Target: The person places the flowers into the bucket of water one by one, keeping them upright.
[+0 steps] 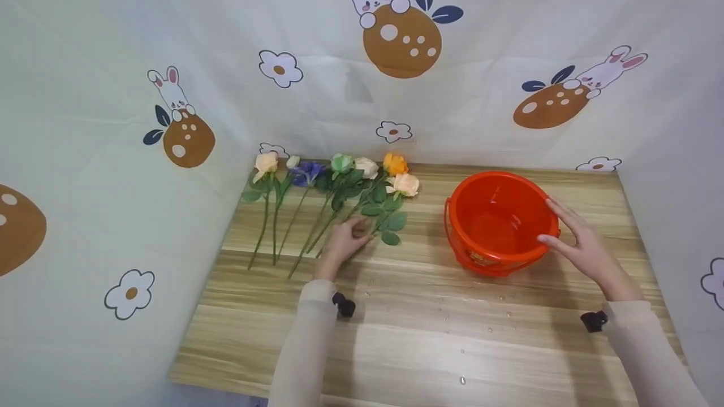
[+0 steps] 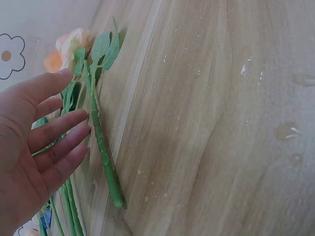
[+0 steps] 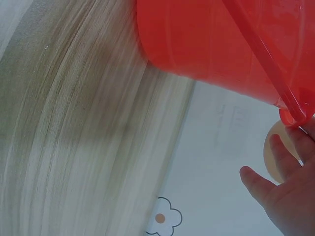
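Note:
My left hand (image 1: 342,243) hovers over the stem of a peach artificial rose (image 1: 405,184), its fingers loosely bent. In the left wrist view, a gap shows between those fingers and the rose's green stem (image 2: 104,152). To the right stands an upright red plastic bucket (image 1: 475,209), its inside visible. My right hand (image 1: 591,254) touches the bucket's right rim, thumb and fingers spread apart. From the right wrist view, its extended fingers (image 3: 285,160) lie by the joint of the bucket's handle (image 3: 261,54); the thumb is out of sight there.
Along the back left lie another peach rose (image 1: 266,164), a white bud (image 1: 293,162), a purple flower (image 1: 306,173), a green rose (image 1: 341,163), a cream rose (image 1: 366,168) and an orange rose (image 1: 395,164). Water drops (image 1: 462,380) dot the wooden table (image 1: 407,339). Printed cloth (image 1: 328,107) encloses it.

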`<action>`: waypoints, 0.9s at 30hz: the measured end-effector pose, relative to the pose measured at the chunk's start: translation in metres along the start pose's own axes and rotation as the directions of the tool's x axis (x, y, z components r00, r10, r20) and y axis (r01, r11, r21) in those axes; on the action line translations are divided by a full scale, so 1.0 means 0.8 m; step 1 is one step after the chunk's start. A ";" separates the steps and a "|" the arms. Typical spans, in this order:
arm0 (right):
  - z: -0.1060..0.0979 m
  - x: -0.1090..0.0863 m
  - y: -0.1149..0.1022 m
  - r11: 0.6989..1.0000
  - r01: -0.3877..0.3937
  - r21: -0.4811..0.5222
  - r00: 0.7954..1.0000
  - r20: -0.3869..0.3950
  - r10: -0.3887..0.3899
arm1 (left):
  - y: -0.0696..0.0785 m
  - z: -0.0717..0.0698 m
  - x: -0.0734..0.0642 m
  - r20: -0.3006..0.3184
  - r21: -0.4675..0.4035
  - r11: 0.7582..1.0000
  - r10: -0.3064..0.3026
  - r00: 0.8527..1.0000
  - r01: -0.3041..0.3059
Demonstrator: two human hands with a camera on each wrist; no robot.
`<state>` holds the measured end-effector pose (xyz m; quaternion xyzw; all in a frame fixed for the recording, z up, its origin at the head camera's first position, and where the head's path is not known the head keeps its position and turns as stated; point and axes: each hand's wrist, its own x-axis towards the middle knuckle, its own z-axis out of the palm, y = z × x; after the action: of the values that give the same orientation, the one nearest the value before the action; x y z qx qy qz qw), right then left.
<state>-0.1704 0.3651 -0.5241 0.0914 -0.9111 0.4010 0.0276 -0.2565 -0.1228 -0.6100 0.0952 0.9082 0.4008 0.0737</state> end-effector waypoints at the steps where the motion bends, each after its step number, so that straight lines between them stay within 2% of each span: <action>1: 0.000 0.000 0.000 1.000 0.002 0.001 1.000 -0.001 -0.002 | 0.000 0.000 0.000 0.003 -0.004 1.000 0.002 1.000 -0.002; 9: 0.002 0.000 0.002 1.000 0.017 0.011 1.000 -0.013 -0.017 | -0.006 0.002 -0.001 0.006 -0.030 0.999 0.035 0.999 -0.035; 22: 0.007 -0.001 0.003 0.997 0.042 0.064 0.999 -0.019 -0.041 | -0.031 0.000 0.007 0.060 -0.164 0.986 0.044 0.997 -0.034; 27: 0.006 -0.002 0.002 0.998 0.030 0.064 0.999 -0.023 -0.028 | -0.036 0.002 0.008 0.081 -0.174 0.984 0.040 0.996 -0.026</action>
<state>-0.1689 0.3628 -0.5290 0.1009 -0.8959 0.4307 0.0405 -0.2657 -0.1393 -0.6327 0.1204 0.8644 0.4749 0.1133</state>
